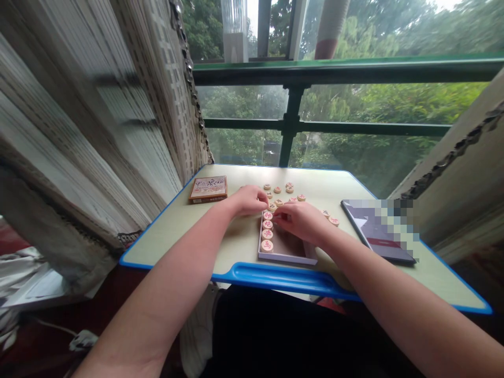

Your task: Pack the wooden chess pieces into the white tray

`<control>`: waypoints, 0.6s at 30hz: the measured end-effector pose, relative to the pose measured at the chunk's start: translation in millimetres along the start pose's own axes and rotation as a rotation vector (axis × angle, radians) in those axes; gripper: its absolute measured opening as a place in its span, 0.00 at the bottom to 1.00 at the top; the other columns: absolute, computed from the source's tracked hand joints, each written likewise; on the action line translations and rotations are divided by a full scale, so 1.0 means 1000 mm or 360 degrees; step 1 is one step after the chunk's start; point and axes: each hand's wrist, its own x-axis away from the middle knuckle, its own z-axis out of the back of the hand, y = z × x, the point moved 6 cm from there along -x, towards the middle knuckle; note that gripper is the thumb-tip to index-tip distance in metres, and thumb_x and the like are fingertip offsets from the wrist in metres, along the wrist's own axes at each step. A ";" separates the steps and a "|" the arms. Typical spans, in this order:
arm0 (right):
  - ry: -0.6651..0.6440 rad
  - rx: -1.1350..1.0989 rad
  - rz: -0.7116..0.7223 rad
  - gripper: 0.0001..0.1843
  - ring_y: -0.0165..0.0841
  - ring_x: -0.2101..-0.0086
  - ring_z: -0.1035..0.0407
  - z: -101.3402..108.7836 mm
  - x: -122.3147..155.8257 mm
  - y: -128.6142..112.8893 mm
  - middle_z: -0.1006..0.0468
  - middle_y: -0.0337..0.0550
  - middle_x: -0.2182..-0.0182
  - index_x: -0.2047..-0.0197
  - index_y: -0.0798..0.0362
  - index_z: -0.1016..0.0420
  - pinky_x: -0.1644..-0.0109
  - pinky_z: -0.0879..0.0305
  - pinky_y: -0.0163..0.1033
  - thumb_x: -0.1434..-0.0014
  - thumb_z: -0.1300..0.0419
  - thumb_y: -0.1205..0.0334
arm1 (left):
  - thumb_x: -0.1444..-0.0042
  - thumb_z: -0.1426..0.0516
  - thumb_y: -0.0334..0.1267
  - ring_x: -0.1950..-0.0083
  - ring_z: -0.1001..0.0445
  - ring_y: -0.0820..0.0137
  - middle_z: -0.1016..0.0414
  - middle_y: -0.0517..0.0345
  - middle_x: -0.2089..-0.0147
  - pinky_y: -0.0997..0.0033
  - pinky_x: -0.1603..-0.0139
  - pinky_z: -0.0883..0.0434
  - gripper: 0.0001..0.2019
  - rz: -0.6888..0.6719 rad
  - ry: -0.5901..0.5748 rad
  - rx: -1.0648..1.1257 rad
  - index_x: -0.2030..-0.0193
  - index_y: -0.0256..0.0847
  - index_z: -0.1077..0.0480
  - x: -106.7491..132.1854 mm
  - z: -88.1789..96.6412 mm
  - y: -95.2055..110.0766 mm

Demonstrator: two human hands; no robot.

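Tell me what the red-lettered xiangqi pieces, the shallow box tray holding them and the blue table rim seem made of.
Xiangqi pieces: probably wood, pale tan and smooth, though plastic could look alike.
Box tray: likely cardboard, judging by thin white walls and a dull brown inside.
Blue table rim: apparently moulded plastic, glossy with rounded edges.

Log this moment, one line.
tray: pieces along left wall | left hand: by far-left corner | right hand: over tray | loose pieces: on table

Pieces (267, 234) read 帥, 炮, 車, 馬.
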 end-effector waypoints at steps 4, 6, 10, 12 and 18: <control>-0.0019 -0.0018 -0.0019 0.09 0.31 0.72 0.34 0.002 0.001 -0.003 0.22 0.43 0.70 0.68 0.51 0.23 0.69 0.45 0.34 0.45 0.43 0.58 | 0.61 0.48 0.36 0.69 0.30 0.69 0.24 0.58 0.73 0.74 0.70 0.37 0.14 0.0002 -0.0003 -0.0008 0.71 0.35 0.23 0.001 0.001 0.001; -0.0040 -0.0025 -0.0002 0.09 0.31 0.72 0.34 0.002 0.002 -0.005 0.22 0.43 0.70 0.67 0.51 0.22 0.69 0.45 0.34 0.45 0.43 0.58 | 0.61 0.48 0.36 0.68 0.30 0.69 0.24 0.58 0.73 0.74 0.70 0.37 0.14 0.0006 -0.0010 -0.0024 0.71 0.35 0.23 0.001 0.001 0.001; -0.0046 -0.0031 0.0010 0.09 0.31 0.71 0.33 0.001 0.001 -0.004 0.22 0.43 0.69 0.65 0.51 0.22 0.68 0.44 0.34 0.45 0.43 0.61 | 0.61 0.48 0.35 0.68 0.30 0.69 0.24 0.58 0.73 0.74 0.69 0.37 0.15 0.0005 -0.0019 -0.0044 0.70 0.35 0.22 0.002 0.002 0.003; -0.0062 -0.0027 0.0005 0.09 0.31 0.71 0.33 0.000 0.000 -0.003 0.21 0.43 0.69 0.65 0.51 0.22 0.68 0.44 0.34 0.45 0.43 0.63 | 0.61 0.49 0.34 0.68 0.30 0.69 0.24 0.57 0.73 0.74 0.69 0.37 0.15 -0.0001 -0.0012 -0.0042 0.71 0.35 0.22 0.002 0.002 0.004; -0.0163 0.0083 -0.0114 0.11 0.34 0.70 0.32 -0.003 0.000 -0.004 0.21 0.43 0.69 0.64 0.48 0.20 0.69 0.44 0.35 0.45 0.44 0.62 | 0.61 0.48 0.34 0.69 0.30 0.69 0.24 0.57 0.73 0.74 0.70 0.37 0.14 0.0001 -0.0007 -0.0058 0.71 0.35 0.22 0.003 0.002 0.004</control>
